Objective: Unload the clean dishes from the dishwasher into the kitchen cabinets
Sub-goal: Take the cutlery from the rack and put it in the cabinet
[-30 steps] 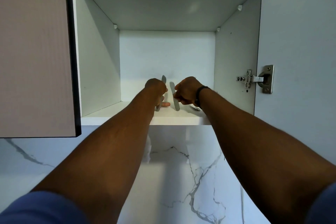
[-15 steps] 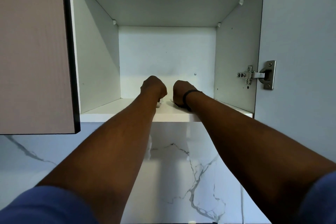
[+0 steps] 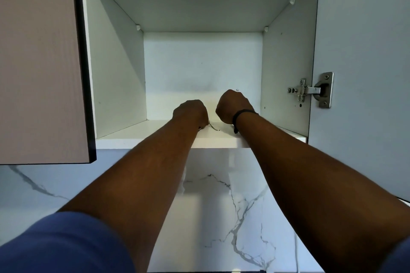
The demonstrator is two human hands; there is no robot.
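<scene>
Both my arms reach into the open white wall cabinet, onto its lower shelf. My left hand rests on the shelf with its fingers curled under. A thin grey piece of cutlery pokes out from beneath it and lies flat on the shelf. My right hand, with a black band at the wrist, is a closed fist just right of the cutlery and slightly higher. Its back faces me and nothing shows in it. The fingers of both hands are hidden.
The left cabinet door hangs closed at my left. The right door stands open on a metal hinge. An upper shelf roofs the compartment. A white marble wall runs below the cabinet.
A second ago each hand held a grey utensil upright at the shelf's front. The hands then went deeper and lower, the utensils came down flat, and my right hand has now risen a little.
</scene>
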